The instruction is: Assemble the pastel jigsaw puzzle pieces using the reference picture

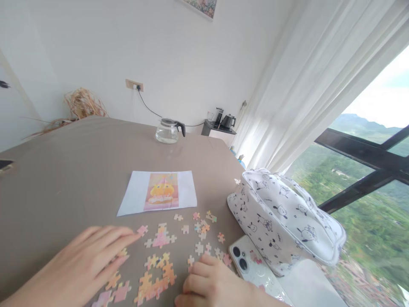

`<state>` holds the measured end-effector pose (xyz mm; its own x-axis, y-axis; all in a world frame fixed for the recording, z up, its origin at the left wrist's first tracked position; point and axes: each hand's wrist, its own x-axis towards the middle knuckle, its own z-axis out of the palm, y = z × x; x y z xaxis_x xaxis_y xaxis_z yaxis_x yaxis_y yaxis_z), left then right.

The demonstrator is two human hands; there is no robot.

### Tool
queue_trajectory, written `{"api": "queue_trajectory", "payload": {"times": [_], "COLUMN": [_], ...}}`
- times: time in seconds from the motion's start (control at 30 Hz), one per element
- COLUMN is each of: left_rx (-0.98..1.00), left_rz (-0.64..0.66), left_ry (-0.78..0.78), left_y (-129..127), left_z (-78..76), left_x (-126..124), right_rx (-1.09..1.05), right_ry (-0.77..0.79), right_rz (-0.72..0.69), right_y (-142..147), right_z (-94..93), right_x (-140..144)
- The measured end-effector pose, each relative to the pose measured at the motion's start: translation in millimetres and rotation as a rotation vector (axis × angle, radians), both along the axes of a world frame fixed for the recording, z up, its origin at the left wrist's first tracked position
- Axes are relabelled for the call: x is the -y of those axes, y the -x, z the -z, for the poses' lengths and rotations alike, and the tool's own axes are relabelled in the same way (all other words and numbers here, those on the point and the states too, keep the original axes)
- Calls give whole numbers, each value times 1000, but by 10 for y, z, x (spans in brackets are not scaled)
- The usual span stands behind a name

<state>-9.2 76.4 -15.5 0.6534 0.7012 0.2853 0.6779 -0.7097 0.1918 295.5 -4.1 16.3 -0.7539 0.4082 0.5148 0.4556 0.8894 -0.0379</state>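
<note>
Left hand (89,260) lies flat, grip wide, on puzzle pieces (159,256); right hand (211,283), at 5 o'clock, curls narrow, holding nothing.

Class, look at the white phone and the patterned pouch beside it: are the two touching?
Cannot tell. In the head view the pouch overlaps the phone's far edge, hiding whether they meet or a gap lies beneath.
</note>
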Motion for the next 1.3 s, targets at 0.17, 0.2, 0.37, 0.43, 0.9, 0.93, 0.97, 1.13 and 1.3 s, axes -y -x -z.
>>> {"api": "queue_trajectory", "payload": {"times": [0.17,0.2,0.37,0.43,0.9,0.93,0.97,1.13,1.3], "left_rx": [-49,-53,-32,-17,115,125,135,162,175], "left_rz": [65,79,41,12,-222,-244,-265,-337,-372], "left_ry": [161,179,242,265,465,487,511,675,757], "left_y": [-252,-283,-317,-316,-188,-162,-137,-53,-12], "left_z": [-235,-252,-296,-331,-420,-412,-402,-337,-294], "left_x": [-370,-397,-380,-351,165,229,290,491,537], "right_rx": [-88,-82,41,58,-2,3,3,-4,11], "right_ry": [-47,-42,21,19,54,53,52,83,87], "right_rz": [7,8,31,43,41,45,47,49,55], "right_y": [9,2,-46,-49,-31,-34,-34,-15,-8], "right_z": [27,30,32,30,-12,-10,-11,-21,-36], "right_x": [-26,-24,8,21,42,44,46,64,70]}}
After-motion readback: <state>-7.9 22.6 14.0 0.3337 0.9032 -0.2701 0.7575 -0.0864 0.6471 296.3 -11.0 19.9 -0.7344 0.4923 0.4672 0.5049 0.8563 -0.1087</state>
